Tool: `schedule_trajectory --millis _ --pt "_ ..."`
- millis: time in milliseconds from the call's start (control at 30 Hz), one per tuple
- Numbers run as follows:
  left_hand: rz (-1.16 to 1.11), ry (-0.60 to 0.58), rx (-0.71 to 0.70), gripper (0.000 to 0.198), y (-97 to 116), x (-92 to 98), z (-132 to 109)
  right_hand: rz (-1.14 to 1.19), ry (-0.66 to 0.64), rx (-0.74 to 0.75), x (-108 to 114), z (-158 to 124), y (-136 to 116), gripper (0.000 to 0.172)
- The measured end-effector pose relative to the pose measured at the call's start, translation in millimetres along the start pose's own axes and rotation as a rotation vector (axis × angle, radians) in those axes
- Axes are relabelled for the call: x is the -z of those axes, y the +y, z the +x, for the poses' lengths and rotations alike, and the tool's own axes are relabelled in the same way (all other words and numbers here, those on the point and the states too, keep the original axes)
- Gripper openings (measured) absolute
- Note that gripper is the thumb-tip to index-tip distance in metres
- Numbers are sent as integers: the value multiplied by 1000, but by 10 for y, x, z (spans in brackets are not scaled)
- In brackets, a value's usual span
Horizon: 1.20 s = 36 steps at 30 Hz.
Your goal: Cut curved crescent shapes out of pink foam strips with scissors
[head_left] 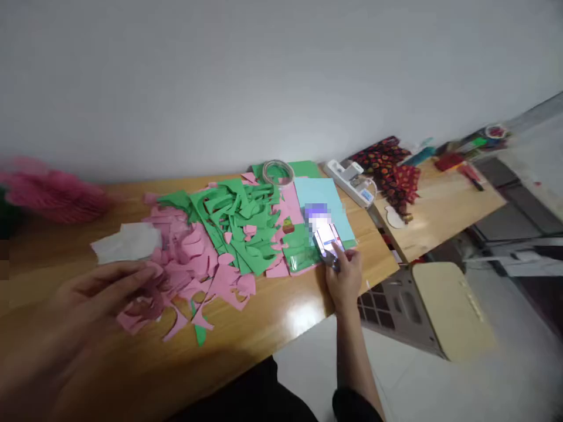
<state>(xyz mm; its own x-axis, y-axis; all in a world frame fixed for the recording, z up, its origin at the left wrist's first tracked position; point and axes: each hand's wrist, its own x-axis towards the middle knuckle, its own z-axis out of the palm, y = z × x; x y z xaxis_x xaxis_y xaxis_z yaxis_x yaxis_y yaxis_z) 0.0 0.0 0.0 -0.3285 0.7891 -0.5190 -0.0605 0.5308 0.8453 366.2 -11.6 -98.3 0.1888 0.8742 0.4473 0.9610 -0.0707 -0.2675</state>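
Pink paper scraps [200,252], too many and too overlapped to count, spread over the left part of one wooden tabletop [285,305]. Green paper scraps [246,223], likewise past counting, lie heaped beside and partly on them; one green strip [200,335] lies near the front edge.

Two hands are in view. The left hand [99,293] is over the near left side of the pink heap, its fingertips drawn together; blur hides whether a scrap is between them, so I cannot tell. The right hand [345,272] is at the near end of one phone [323,228], which has a lit screen. Its fingers touch that end, but I cannot tell whether they clamp it or only press the screen. The phone is above one light-blue sheet [336,196], right of the green heap, its far end blurred out by pixel blocks.

One roll of clear tape [266,177] rests behind the scraps, on green paper. Pale white paper [132,241], perhaps more than one piece, lies left of the pink heap, and one pink ruffled bundle [57,193] is farther left. Right of the blue sheet are one white power strip [349,183] and one dark patterned cloth [391,170].
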Motion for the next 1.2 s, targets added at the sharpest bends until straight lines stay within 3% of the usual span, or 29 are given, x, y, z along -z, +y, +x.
schedule_trajectory --millis 267,833,1200 --pt "22 -34 -17 29 -178 206 254 22 -6 -21 -37 4 -1 35" --pt "-26 -36 18 33 -202 196 260 -38 290 -121 -9 -53 -66 31" --pt "-4 -7 28 33 -166 187 251 57 180 -188 -4 -30 -35 42"
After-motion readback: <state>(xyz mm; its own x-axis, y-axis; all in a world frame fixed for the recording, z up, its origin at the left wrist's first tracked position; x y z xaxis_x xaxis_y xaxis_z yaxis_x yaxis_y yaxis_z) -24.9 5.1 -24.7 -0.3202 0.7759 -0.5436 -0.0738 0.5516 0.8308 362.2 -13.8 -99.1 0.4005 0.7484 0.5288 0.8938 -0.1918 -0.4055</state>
